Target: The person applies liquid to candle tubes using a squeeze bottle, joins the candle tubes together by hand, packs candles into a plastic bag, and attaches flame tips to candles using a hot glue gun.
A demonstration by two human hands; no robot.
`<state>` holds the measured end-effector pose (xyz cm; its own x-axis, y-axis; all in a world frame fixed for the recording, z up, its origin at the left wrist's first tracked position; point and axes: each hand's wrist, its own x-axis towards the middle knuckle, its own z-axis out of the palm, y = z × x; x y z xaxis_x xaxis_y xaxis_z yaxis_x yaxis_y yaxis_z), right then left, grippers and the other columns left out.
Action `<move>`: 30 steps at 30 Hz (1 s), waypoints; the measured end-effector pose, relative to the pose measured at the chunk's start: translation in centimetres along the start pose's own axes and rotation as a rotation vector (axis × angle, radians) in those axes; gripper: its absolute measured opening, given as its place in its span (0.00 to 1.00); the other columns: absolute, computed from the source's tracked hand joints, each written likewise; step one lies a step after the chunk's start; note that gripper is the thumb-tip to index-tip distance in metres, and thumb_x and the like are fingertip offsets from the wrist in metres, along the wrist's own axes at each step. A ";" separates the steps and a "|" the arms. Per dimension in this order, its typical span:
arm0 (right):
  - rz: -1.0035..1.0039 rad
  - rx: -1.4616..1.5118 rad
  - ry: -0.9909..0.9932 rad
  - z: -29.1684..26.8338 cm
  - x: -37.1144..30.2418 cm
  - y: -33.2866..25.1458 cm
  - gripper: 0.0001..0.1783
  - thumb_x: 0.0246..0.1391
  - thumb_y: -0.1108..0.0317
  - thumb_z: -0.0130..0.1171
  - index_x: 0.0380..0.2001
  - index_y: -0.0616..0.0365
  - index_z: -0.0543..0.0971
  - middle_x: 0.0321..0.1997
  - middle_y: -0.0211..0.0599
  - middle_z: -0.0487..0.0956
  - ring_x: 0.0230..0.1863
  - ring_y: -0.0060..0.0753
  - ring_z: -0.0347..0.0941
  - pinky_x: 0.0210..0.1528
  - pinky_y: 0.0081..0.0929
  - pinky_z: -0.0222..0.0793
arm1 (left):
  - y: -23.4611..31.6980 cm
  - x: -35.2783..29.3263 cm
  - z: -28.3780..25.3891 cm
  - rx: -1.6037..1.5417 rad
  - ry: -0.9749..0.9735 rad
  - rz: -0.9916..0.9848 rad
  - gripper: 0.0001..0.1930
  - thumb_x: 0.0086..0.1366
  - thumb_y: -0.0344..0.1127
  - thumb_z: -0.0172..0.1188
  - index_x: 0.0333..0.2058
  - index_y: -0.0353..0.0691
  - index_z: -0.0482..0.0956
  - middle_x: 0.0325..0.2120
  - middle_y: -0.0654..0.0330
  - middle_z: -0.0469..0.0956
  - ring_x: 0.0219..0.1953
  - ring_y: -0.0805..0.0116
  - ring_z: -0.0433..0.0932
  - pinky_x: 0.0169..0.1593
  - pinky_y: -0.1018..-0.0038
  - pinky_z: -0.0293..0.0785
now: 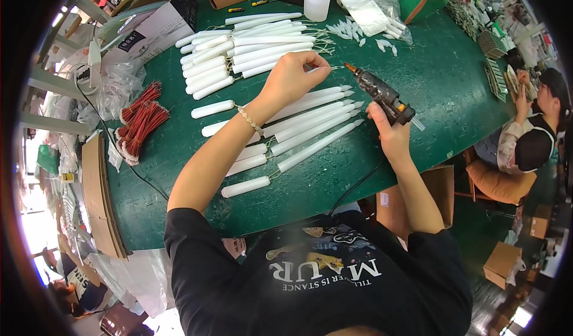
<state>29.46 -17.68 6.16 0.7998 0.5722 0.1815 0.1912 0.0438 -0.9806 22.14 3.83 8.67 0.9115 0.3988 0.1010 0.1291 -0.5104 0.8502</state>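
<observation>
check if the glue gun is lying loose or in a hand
In hand: the right hand grips the glue gun, its nozzle pointing toward the left hand.

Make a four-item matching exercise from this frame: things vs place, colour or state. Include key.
1. Glue gun
2. Wire bundles
3. Bottle
4. Small pointed tips

A. Red, toward the left side of the table
B. Whitish, scattered loose in a cluster
C. Held in the right hand
D. White, standing upright at the table's far side

Pairs: 1-C, 2-A, 3-D, 4-B
</observation>
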 end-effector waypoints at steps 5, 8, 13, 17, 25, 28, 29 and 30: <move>0.028 0.035 -0.018 0.4 0.1 0.2 0.10 0.52 0.63 0.59 0.32 0.60 0.76 0.26 0.26 0.75 0.27 0.16 0.67 0.31 0.16 0.62 | -0.2 0.3 0.1 -0.021 -0.002 -0.006 0.11 0.57 0.39 0.60 0.30 0.35 0.80 0.20 0.67 0.76 0.22 0.82 0.71 0.28 0.82 0.68; 0.031 0.002 -0.045 0.3 0.4 0.2 0.10 0.52 0.64 0.59 0.31 0.60 0.76 0.25 0.26 0.75 0.26 0.15 0.67 0.30 0.16 0.62 | -0.3 0.2 0.1 -0.024 -0.005 -0.014 0.12 0.57 0.39 0.60 0.31 0.35 0.80 0.20 0.66 0.75 0.21 0.81 0.71 0.28 0.82 0.68; 0.029 0.000 -0.045 0.3 0.5 0.2 0.10 0.52 0.63 0.59 0.30 0.60 0.77 0.24 0.25 0.74 0.25 0.14 0.66 0.28 0.15 0.61 | -0.2 0.3 0.1 -0.024 -0.009 -0.029 0.12 0.57 0.40 0.60 0.31 0.35 0.80 0.19 0.66 0.75 0.21 0.81 0.70 0.27 0.82 0.67; 0.040 -0.010 -0.034 0.4 0.5 -0.2 0.10 0.52 0.63 0.59 0.29 0.59 0.77 0.23 0.24 0.74 0.23 0.13 0.65 0.26 0.14 0.59 | -0.3 0.3 0.2 -0.016 -0.007 -0.037 0.12 0.57 0.39 0.60 0.31 0.35 0.80 0.18 0.66 0.75 0.21 0.82 0.70 0.26 0.82 0.66; 0.032 0.014 -0.036 0.5 0.3 -0.3 0.10 0.52 0.63 0.60 0.30 0.59 0.76 0.23 0.23 0.74 0.23 0.12 0.64 0.25 0.14 0.58 | -0.3 0.4 0.0 -0.011 -0.005 -0.029 0.12 0.57 0.40 0.60 0.31 0.35 0.80 0.18 0.67 0.74 0.20 0.82 0.69 0.25 0.82 0.66; 0.043 0.013 -0.033 0.4 0.3 -0.5 0.10 0.52 0.62 0.60 0.30 0.59 0.76 0.23 0.23 0.74 0.23 0.12 0.64 0.24 0.13 0.58 | -0.1 0.3 0.0 -0.019 -0.002 -0.036 0.12 0.57 0.40 0.59 0.31 0.35 0.80 0.18 0.67 0.74 0.20 0.82 0.69 0.25 0.83 0.65; 0.057 0.011 -0.029 0.4 0.3 -0.5 0.11 0.52 0.61 0.60 0.30 0.59 0.76 0.23 0.23 0.74 0.23 0.12 0.64 0.23 0.13 0.57 | 0.0 0.3 -0.1 -0.020 -0.005 -0.041 0.12 0.57 0.40 0.59 0.30 0.35 0.80 0.18 0.67 0.74 0.20 0.82 0.69 0.25 0.83 0.65; 0.057 0.011 -0.028 0.2 0.4 -0.2 0.11 0.52 0.61 0.60 0.30 0.59 0.76 0.23 0.23 0.74 0.23 0.12 0.64 0.23 0.13 0.57 | 0.2 0.3 -0.1 -0.021 -0.009 -0.044 0.12 0.57 0.40 0.59 0.30 0.36 0.80 0.18 0.67 0.74 0.20 0.82 0.69 0.25 0.83 0.66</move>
<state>29.64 -17.27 6.40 0.7931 0.5964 0.1236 0.1397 0.0193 -0.9900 22.39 3.94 8.89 0.9085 0.4138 0.0587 0.1611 -0.4764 0.8643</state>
